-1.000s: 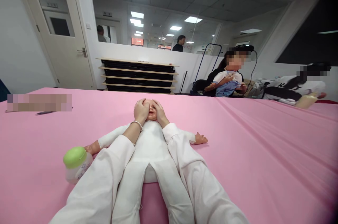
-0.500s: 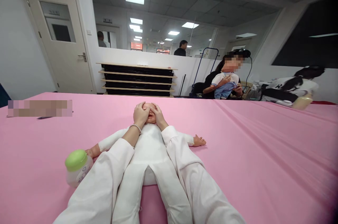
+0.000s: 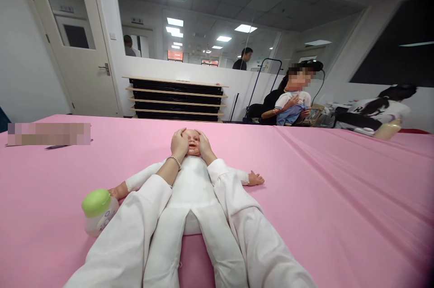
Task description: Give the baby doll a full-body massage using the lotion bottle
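A baby doll (image 3: 190,188) in a white suit lies on its back on the pink table cover (image 3: 322,197), head away from me. My left hand (image 3: 179,144), with a bead bracelet at the wrist, lies against the left side of the doll's head. My right hand (image 3: 204,145) lies against the right side. The fingers of both hands are laid flat along the cheeks and the doll's face shows between them. A small bottle with a green cap (image 3: 97,211) lies by the doll's arm, left of my left sleeve.
A pen (image 3: 57,146) lies at the far left of the table. Beyond the far edge a seated person holds another doll (image 3: 288,107), and a second person (image 3: 376,111) leans on the table at the right. A low black shelf (image 3: 176,98) and a door (image 3: 73,44) stand behind.
My two hands have slid apart from the middle of the doll's face to its sides, so the face now shows. The doll and bottle have not moved.
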